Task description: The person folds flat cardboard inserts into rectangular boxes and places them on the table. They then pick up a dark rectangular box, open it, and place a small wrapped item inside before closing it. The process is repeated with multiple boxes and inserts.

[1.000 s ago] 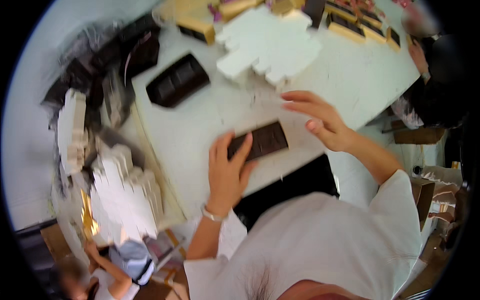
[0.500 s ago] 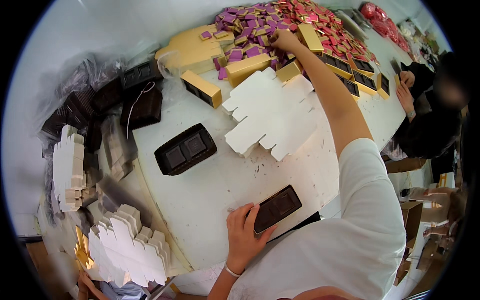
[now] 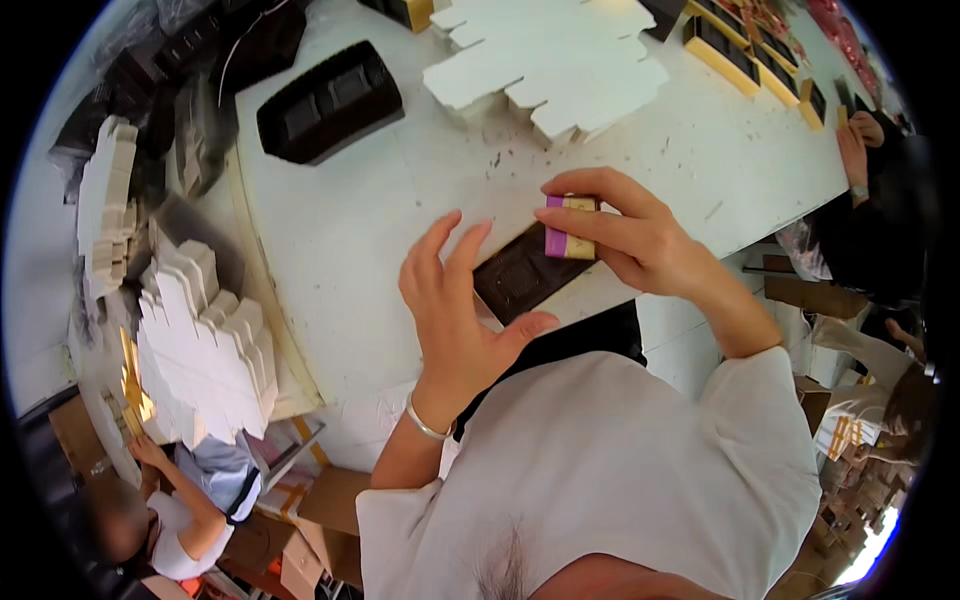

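Near the table's front edge lies an oblong box with a dark brown moulded insert [image 3: 520,284]. My right hand [image 3: 645,238] pinches a small purple-and-gold box [image 3: 570,240] at the right end of that insert. Whether the small box rests in the recess or is just above it, I cannot tell. On the left side of the oblong box is my left hand [image 3: 450,305], its fingers spread and holding nothing. The thumb reaches along the box's near edge.
Beyond lie a dark plastic tray stack [image 3: 330,105] and flat white carton blanks [image 3: 550,60]. More white blanks [image 3: 205,345] stand at the left. Gold boxes with dark inserts [image 3: 722,55] sit at the far right. Another person's hands [image 3: 855,145] work there; another person [image 3: 180,510] is lower left.
My right hand has come back from the far pile with a small purple-and-gold box. My left hand has let go of the oblong box and spread its fingers. The view has tilted nearer.
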`<state>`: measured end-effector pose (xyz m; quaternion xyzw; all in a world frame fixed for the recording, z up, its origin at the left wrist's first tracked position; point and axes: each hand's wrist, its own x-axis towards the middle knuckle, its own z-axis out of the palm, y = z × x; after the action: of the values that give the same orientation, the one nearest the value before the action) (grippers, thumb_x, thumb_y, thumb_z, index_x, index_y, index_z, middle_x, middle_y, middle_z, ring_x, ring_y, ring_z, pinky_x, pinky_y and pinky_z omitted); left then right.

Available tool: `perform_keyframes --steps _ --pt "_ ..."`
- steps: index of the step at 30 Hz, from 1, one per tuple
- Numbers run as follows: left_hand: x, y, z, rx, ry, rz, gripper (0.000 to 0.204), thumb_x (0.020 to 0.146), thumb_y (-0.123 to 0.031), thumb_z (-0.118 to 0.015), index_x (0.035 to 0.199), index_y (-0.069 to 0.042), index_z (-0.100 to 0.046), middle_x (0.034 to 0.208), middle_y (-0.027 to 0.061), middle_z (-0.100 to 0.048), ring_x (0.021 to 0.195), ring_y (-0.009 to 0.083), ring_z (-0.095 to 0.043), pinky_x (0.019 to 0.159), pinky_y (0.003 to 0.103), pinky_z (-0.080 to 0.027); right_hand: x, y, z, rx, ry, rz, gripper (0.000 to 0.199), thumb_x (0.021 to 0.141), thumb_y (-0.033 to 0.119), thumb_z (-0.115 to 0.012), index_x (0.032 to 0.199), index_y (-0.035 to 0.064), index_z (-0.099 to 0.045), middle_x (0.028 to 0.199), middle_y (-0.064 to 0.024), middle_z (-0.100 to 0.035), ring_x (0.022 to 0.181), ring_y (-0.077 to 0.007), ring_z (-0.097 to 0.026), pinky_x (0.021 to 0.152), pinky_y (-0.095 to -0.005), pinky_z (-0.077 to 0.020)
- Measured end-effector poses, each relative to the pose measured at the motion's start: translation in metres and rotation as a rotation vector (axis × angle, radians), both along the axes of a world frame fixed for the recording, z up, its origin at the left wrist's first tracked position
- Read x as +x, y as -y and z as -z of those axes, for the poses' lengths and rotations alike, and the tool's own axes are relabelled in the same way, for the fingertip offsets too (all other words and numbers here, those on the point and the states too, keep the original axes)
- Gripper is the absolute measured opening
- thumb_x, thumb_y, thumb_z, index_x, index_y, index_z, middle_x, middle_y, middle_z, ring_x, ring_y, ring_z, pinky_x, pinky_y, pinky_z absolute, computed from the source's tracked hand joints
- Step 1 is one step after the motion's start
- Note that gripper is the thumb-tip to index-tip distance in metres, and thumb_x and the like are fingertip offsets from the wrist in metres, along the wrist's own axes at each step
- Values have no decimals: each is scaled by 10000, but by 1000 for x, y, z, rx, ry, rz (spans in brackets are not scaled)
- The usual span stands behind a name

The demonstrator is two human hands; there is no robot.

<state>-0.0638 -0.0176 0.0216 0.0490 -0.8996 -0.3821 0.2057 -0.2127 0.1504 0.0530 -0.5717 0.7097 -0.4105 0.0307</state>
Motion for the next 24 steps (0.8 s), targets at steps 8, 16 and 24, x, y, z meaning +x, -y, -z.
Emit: perform_keyframes --steps 8,16,24 --pt "-5 -8 -24 663 21 84 468 806 -16 -681 1246 -4 -522 861 33 -619 788 109 -525 774 250 -401 34 12 17 -190 270 -46 579 719 -144 -570 1274 14 -520 1164 -148 -539 965 -279 -563 800 -336 -496" --pt "-6 -23 -21 774 -122 -83 294 817 -30 -692 1097 -29 -601 857 27 -636 775 107 -552 777 253 -434 51 11 9 -175 220 104 619 727 77 -764 1277 1 -492 1055 -129 -576 874 -259 -564 730 -318 -501" --pt "11 -20 1 24 -91 -127 615 782 -259 -754 1291 -33 -492 1171 112 -564 1070 232 -502 909 360 -392 24 -7 6 115 105 34 516 735 35 -711 1223 7 -543 889 -104 -575 758 -261 -582 635 -346 -494"
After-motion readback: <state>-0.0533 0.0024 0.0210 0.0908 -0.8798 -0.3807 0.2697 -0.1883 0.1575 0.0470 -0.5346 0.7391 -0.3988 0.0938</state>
